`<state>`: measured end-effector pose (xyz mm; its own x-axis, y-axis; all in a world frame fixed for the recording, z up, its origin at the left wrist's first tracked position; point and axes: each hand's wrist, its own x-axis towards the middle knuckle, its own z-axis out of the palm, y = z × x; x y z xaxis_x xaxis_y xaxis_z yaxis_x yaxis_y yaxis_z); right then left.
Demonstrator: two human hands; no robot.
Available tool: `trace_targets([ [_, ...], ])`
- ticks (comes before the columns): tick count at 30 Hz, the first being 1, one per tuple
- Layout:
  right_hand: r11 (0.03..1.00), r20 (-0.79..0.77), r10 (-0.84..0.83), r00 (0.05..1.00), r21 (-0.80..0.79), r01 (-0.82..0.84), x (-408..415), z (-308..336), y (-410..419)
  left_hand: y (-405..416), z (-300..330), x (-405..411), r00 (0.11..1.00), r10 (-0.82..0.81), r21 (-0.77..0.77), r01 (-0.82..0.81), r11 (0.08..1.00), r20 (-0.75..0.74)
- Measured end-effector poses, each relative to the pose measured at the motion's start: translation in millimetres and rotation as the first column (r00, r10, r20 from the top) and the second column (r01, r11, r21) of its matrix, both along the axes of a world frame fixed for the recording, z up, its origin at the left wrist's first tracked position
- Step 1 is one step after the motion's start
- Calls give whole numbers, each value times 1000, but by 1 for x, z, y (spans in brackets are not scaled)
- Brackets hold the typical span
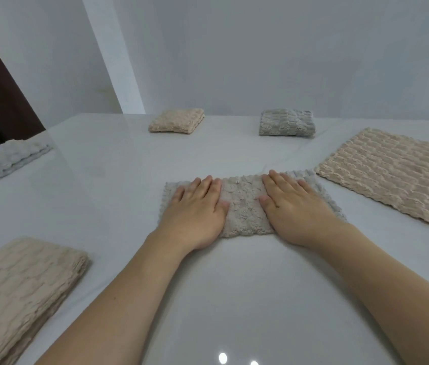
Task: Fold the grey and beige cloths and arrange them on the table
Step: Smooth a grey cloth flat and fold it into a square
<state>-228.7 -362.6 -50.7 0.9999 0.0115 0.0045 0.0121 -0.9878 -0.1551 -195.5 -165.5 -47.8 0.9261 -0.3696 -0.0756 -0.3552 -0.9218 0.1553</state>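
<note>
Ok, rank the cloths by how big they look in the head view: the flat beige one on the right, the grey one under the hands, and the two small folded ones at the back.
1. Flat beige cloth
2. Grey cloth under the hands
3. Folded beige cloth and folded grey cloth: alike, and farthest away, so unranked.

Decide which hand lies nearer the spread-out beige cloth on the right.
Right. The right hand presses the grey cloth just beside the spread-out beige cloth; the left hand presses the grey cloth's far end.

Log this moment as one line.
step: flattening grey cloth | left hand: flat on it | right hand: flat on it | beige cloth: unfolded
</note>
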Motion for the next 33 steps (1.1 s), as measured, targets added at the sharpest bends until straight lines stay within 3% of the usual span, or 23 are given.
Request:
trace_targets([
  [4, 998, -35, -56, 998, 9, 56, 1, 3, -17, 29, 7, 13, 991, 80, -13, -82, 997, -111],
  [8, 984, -69, -175, 982, 31, 177, 1, 6, -28, 31, 8, 14, 987, 100, -19, -103, 995, -124],
  [13, 956, 186, -239, 953, -128, 265, -5, 23, -6, 20, 19, -3, 988, 145, 97, -140, 985, -45],
  [15, 964, 122, -247, 961, -65, 256, -8, 33, 4, 16, 23, -11, 990, 142, 124, -142, 982, 9],
  [18, 969, -2, -247, 969, 3, 247, -7, 32, 11, 16, 33, -19, 988, 149, 183, -142, 973, -24],
  [23, 995, 125, -88, 988, 58, 81, -1, 18, 4, 12, 51, -36, 990, 90, 293, -54, 955, -112],
  [27, 968, 207, 87, 974, 214, -132, 8, 14, -17, 7, 59, -49, 985, 3, 178, 28, 984, -172],
  [31, 981, 332, 51, 942, 159, -109, 12, 10, -24, 12, 61, -49, 984, 29, 60, -19, 998, -173],
  [33, 992, 399, -1, 917, 119, -51, 14, 8, -24, 13, 60, -50, 995, -6, 46, 11, 999, -97],
])
